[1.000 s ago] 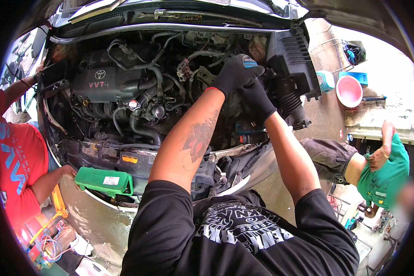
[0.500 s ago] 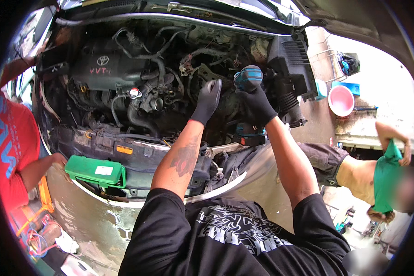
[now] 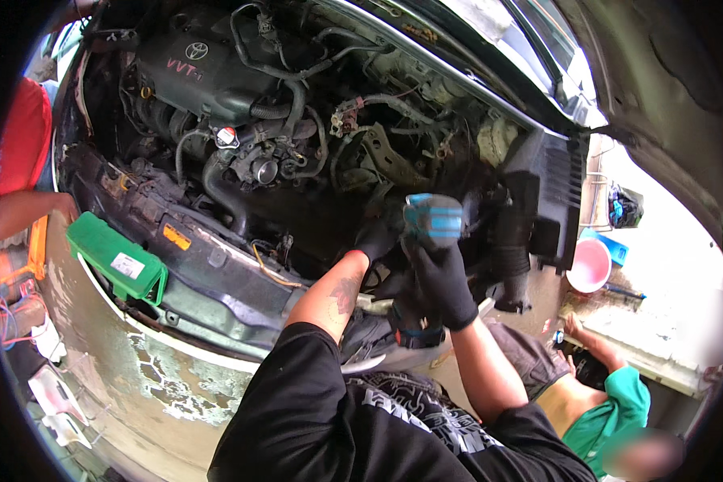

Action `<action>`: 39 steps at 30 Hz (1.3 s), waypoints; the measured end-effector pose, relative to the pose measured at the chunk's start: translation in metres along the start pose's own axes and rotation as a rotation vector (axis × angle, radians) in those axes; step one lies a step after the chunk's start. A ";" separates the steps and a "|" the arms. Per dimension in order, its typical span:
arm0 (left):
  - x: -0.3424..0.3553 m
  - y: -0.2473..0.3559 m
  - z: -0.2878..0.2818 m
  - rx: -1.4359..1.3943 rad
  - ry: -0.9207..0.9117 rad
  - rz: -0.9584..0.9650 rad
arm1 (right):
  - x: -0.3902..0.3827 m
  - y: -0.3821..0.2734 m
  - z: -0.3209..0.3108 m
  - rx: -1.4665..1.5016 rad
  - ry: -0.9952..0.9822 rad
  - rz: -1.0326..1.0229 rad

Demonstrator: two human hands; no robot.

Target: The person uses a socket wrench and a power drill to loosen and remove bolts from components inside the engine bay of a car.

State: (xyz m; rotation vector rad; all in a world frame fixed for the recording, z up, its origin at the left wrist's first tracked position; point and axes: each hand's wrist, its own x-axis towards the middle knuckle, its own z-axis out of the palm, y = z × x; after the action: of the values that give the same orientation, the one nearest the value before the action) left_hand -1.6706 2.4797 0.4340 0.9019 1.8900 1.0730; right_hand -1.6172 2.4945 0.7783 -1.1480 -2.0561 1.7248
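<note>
My right hand, in a black glove, grips a blue-and-black cordless driver by its handle. The tool's battery base hangs below, over the front edge of the engine bay. Close to the left of the driver's head is my left hand, also gloved in black. Its fingers are lost in the dark among the engine parts, so their grip does not show. Beyond the driver, a bare metal bracket stands in the bay. The engine, with its black cover, lies to the left.
A green case rests on the car's front edge at left, with a person in red beside it. The black air-filter housing stands right of my hands. Another person in green is at lower right, near a pink basin.
My view has turned and shifted over the bay. Both hands and the driver now sit lower in the picture. My left hand has gone from a raised fist into shadow beside the driver's head.
</note>
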 end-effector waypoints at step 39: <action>0.047 0.054 0.020 0.030 0.039 -0.070 | -0.025 -0.012 -0.050 -0.801 0.000 -0.205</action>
State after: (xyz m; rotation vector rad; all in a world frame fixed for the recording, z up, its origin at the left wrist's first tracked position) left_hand -1.6641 2.5481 0.4622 0.8303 1.9597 1.0297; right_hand -1.5748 2.5139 0.8108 -1.0364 -2.8398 0.7944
